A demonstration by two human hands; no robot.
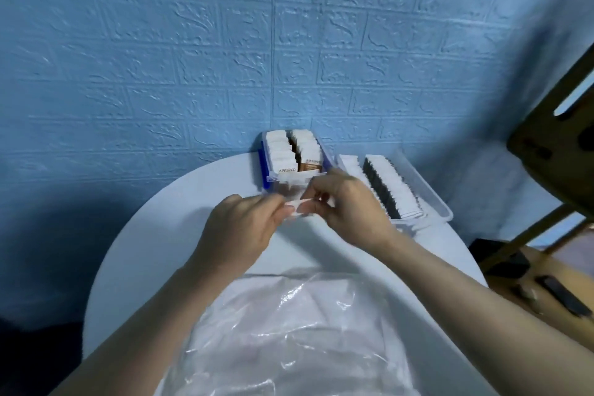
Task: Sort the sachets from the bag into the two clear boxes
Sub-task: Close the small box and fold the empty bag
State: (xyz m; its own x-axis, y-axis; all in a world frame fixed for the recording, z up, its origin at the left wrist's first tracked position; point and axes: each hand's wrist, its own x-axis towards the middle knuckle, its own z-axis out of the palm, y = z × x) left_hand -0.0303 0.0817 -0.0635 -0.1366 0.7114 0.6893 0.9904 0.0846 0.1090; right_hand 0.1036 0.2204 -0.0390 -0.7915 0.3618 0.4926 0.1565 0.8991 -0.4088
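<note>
A round white table (154,254) is carrying everything, and places here are told from it. A crumpled clear bag (289,337) is lying on its near part, between the person's forearms. At its far right edge a clear box (430,199) is sitting with upright rows of sachets; at its far edge by the wall a second clear box (268,167) with a blue side is holding two more rows. Above the table's middle, just before that box, the left hand (239,231) and right hand (348,206) are both pinching one small white sachet (300,207) between curled fingertips.
</note>
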